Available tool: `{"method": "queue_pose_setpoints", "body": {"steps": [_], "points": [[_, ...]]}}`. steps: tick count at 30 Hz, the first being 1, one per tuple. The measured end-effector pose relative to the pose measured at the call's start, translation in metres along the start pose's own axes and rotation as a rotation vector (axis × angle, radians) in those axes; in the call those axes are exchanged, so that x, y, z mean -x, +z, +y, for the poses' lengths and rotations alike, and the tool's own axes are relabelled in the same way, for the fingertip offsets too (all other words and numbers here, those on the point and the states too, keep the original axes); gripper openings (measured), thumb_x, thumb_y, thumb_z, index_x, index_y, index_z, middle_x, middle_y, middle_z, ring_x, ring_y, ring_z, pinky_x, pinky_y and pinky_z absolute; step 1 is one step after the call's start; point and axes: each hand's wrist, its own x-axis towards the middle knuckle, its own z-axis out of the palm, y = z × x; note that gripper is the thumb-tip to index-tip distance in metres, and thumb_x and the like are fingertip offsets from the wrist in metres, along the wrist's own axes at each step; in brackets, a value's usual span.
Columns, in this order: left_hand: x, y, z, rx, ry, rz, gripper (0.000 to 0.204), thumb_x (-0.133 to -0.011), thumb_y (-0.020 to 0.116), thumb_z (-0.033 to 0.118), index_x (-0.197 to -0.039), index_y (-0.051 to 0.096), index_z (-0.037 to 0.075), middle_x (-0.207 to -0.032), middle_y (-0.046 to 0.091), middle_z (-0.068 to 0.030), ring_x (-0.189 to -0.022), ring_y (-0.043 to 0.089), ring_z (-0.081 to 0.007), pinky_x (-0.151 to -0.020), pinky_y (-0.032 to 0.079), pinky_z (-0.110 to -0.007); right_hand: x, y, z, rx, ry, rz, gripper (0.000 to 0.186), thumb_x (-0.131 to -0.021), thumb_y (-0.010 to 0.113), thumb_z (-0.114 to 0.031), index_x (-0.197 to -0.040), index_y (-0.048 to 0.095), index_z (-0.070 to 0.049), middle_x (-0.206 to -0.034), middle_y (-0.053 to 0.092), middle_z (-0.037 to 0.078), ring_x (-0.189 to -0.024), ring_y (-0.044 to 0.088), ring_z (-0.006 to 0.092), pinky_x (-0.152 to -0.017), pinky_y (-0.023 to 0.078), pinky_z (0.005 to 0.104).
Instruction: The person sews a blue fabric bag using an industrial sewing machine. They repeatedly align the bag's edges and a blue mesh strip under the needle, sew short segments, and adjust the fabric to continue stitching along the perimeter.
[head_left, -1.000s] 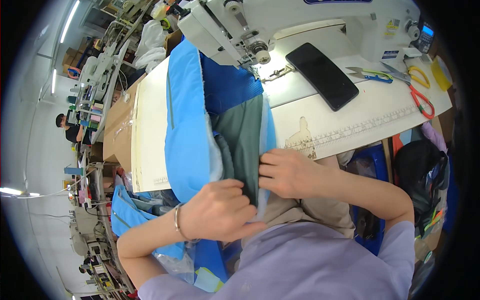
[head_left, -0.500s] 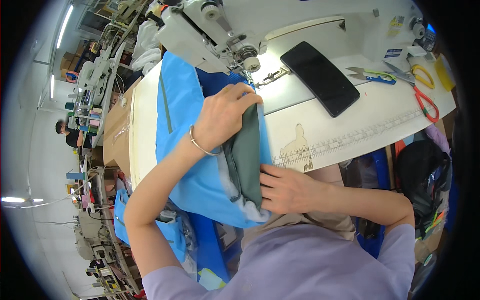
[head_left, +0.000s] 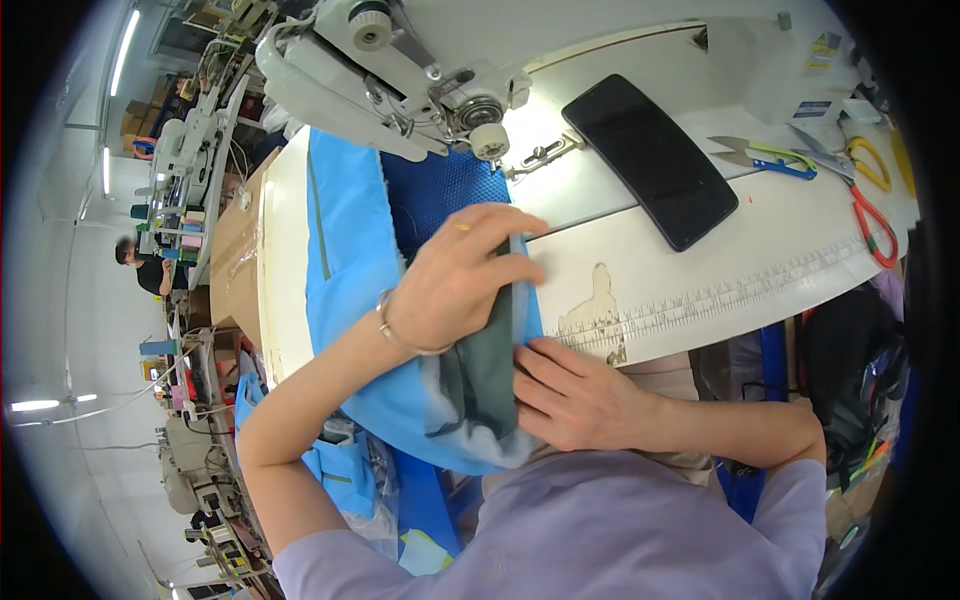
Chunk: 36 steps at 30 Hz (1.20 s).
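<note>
A light blue fabric piece with a dark green panel and a blue mesh part lies across the sewing machine bed and hangs over its front edge. My left hand rests over the fabric just in front of the needle area, thumb and forefinger spread with a gap between them. Lower down, my right hand holds the edge of the piece beside the green panel; its thumb is hidden. The sewing machine head stands above the mesh, whose far edge lies beneath it.
A black phone lies right of the needle area. Beyond it are green-and-blue snips and red-handled scissors. A printed ruler runs along the table's front edge. More blue fabric hangs at lower left. Another person sits far left.
My left hand has loosened, its thumb and forefinger parting at the fabric edge. More of the blue mesh shows by the needle. My right hand has stayed at the lower edge.
</note>
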Motion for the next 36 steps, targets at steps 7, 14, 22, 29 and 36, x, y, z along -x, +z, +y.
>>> {"method": "queue_pose_setpoints", "body": {"steps": [7, 14, 22, 29, 36], "points": [[0.025, -0.002, 0.003, -0.199, -0.21, 0.096, 0.048, -0.073, 0.055, -0.014, -0.118, 0.068, -0.003, -0.121, 0.067, -0.0175, -0.111, 0.064, -0.0372, -0.094, 0.052, -0.042, -0.002, -0.002, 0.001, 0.011, -0.01, -0.077, 0.017, -0.076, 0.062, -0.016, -0.082, 0.068, -0.001, -0.108, 0.067, 0.017, -0.108, 0.062, 0.0318, -0.1, 0.049, 0.0443], [0.026, 0.014, 0.004, -0.236, -0.176, 0.101, 0.048, -0.074, 0.058, -0.011, -0.122, 0.065, -0.005, -0.127, 0.063, -0.0177, -0.111, 0.063, -0.0368, -0.095, 0.052, -0.043, -0.004, -0.002, 0.001, -0.015, -0.008, -0.099, 0.015, -0.074, 0.062, -0.015, -0.08, 0.067, -0.002, -0.102, 0.066, 0.017, -0.106, 0.063, 0.0319, -0.101, 0.049, 0.0453], [0.029, 0.018, 0.0, -0.233, -0.17, 0.142, 0.048, -0.075, 0.063, -0.007, -0.122, 0.065, -0.002, -0.128, 0.06, -0.0164, -0.107, 0.062, -0.0352, -0.092, 0.052, -0.043, -0.014, -0.016, 0.007, -0.107, -0.037, -0.216, 0.02, -0.076, 0.063, -0.013, -0.091, 0.068, -0.001, -0.106, 0.066, 0.016, -0.105, 0.063, 0.0322, -0.1, 0.051, 0.045], [0.038, 0.024, -0.011, -0.068, -0.24, 0.362, 0.048, -0.074, 0.059, -0.012, -0.121, 0.065, -0.003, -0.125, 0.062, -0.0183, -0.102, 0.063, -0.035, -0.088, 0.053, -0.042, -0.038, -0.041, 0.078, 0.127, 0.09, -0.173, 0.037, -0.076, 0.065, -0.006, -0.11, 0.067, 0.008, -0.122, 0.065, 0.018, -0.114, 0.062, 0.0332, -0.098, 0.051, 0.0431], [0.041, 0.026, -0.017, -0.038, -0.252, 0.442, 0.048, -0.074, 0.057, -0.013, -0.12, 0.065, -0.005, -0.115, 0.067, -0.0182, -0.095, 0.065, -0.0346, -0.083, 0.054, -0.041, -0.056, -0.033, 0.114, 0.231, 0.057, -0.309, 0.034, -0.082, 0.063, -0.007, -0.112, 0.066, 0.009, -0.12, 0.065, 0.019, -0.119, 0.058, 0.0328, -0.101, 0.048, 0.0434]]}}
